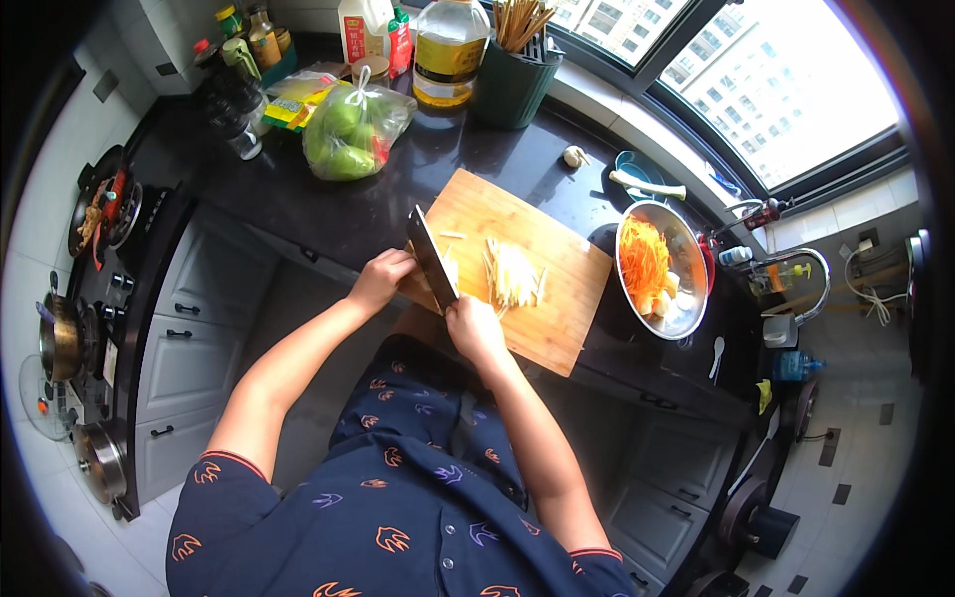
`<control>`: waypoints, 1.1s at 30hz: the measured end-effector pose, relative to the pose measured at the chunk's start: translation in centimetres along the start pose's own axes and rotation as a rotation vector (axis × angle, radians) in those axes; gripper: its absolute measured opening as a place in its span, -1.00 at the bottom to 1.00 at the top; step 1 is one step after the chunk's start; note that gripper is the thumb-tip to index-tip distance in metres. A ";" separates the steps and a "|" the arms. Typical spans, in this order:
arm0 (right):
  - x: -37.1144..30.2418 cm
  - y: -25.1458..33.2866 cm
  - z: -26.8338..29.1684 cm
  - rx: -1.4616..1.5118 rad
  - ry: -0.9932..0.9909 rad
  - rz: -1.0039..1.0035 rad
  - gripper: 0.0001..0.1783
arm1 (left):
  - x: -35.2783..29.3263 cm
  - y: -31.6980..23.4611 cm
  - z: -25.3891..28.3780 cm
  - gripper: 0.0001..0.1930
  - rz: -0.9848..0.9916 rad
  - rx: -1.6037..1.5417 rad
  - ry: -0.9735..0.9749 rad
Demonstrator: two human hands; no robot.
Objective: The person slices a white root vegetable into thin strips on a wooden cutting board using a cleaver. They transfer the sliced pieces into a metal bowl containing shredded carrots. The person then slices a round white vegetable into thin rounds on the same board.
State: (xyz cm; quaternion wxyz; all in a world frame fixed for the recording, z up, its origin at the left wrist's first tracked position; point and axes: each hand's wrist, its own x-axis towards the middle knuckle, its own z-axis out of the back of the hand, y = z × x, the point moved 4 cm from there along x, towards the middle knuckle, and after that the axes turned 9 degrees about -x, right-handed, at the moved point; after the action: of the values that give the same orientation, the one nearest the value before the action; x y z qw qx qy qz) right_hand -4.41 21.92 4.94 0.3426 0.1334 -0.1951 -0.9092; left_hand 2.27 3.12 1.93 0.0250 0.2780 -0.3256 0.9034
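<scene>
My right hand (475, 326) is closed round the handle of a kitchen knife (432, 257), whose broad dark blade stands over the left part of a wooden cutting board (562, 343). Left of the blade, my left hand (384, 279) has its fingers curled together at the board's edge; what lies under them is hidden. A few pale slices (451, 267) show just right of the blade. Mid-board lies a heap of pale vegetable strips (510, 274). To the board's right, a steel bowl (698, 261) holds shredded carrot (642, 257) and pale chunks (661, 301).
Behind the board sit a bag of green produce (346, 139), an oil jug (450, 55) and a dark green chopstick holder (517, 85). A garlic bulb (574, 156) and a peeler-like white-handled tool (647, 184) lie toward the window. A white spoon (717, 356) rests right of the bowl.
</scene>
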 end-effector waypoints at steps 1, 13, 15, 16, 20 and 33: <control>0.2 -0.2 0.4 0.017 -0.037 0.033 -0.74 | 0.0 -0.1 0.1 -0.81 -0.007 0.000 -0.009; -0.6 1.6 1.9 -0.052 0.014 0.024 -0.76 | -0.3 0.2 0.1 -0.85 0.018 -0.041 -0.010; -0.5 1.3 1.2 -0.057 0.032 0.003 -0.76 | -0.5 0.2 0.1 -0.85 0.027 -0.042 -0.004; -0.4 1.3 0.9 -0.061 0.051 -0.014 -0.76 | -0.5 0.2 0.0 -0.85 0.030 -0.042 -0.001; -0.5 1.0 -0.1 -0.061 0.062 -0.057 -0.77 | -0.5 0.4 -0.1 -0.85 0.032 -0.018 0.001; -0.8 1.9 2.0 -0.035 -0.006 0.046 -0.76 | -0.7 0.5 -0.1 -0.84 0.041 -0.029 -0.002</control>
State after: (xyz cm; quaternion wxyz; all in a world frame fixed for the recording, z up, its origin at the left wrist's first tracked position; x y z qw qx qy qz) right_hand -3.50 21.69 7.60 0.3651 0.1202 -0.1833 -0.9048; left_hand 2.69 2.92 1.22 0.0101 0.2718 -0.3442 0.8986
